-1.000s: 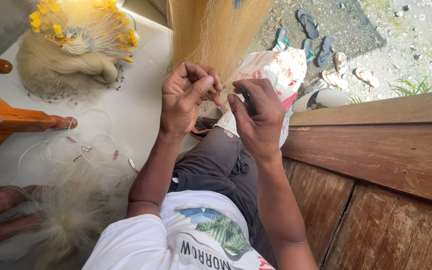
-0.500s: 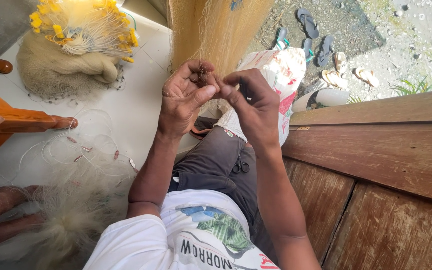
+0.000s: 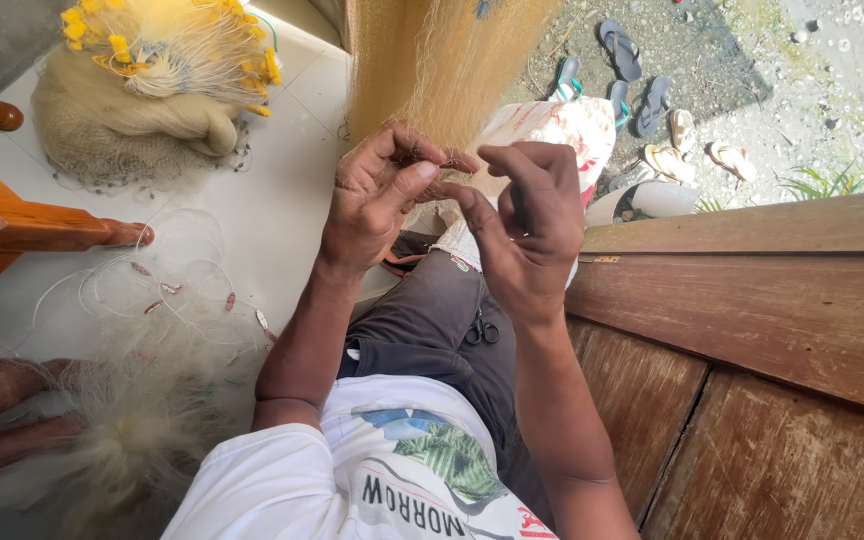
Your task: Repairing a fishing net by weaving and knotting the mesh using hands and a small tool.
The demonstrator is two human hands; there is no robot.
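Observation:
My left hand and my right hand meet in front of my chest, over my lap. Both pinch strands at the lower edge of a fine yellowish fishing net that hangs down from the top of the view. The left thumb and forefinger are closed on the mesh. The right hand's fingers curl around a thin dark tool and the thread; the tool's shape is hard to make out. A small pair of scissors lies on my dark trousers.
A heap of net with yellow floats lies on the white tiled floor at the far left. A wooden chair arm, loose line with small weights and someone's bare feet are at left. A wooden rail stands at right, with sandals beyond.
The two hands have drawn closer together on the net. The right hand's fingers have lifted and curled, and the left thumb has pressed against the forefinger.

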